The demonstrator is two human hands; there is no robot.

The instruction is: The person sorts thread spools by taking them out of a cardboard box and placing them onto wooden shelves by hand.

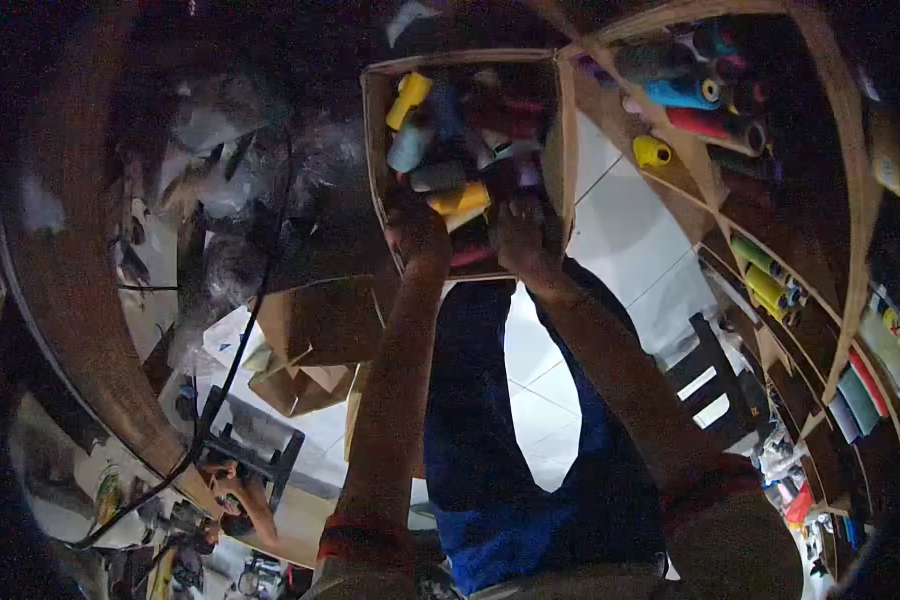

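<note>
An open cardboard box (567,160) stands in front of my legs, filled with thread spools in several colours. A yellow spool (408,100) leans in its upper left corner, above a pale blue spool (406,152). My left hand (418,235) reaches into the near left part, fingers curled beside an orange-yellow spool (460,199). Across from it, my right hand (526,238) is in the near right part with its fingers bent inward. Shadow hides what either hand grips. A dark red spool (472,256) lies low between the hands.
Wooden shelving (710,190) on the right holds more spools, including a blue spool (682,93) and a separate yellow spool (652,151). Clear plastic wrapping (235,190) and an open carton (315,320) are on the left. Another person's arm (255,505) shows at lower left.
</note>
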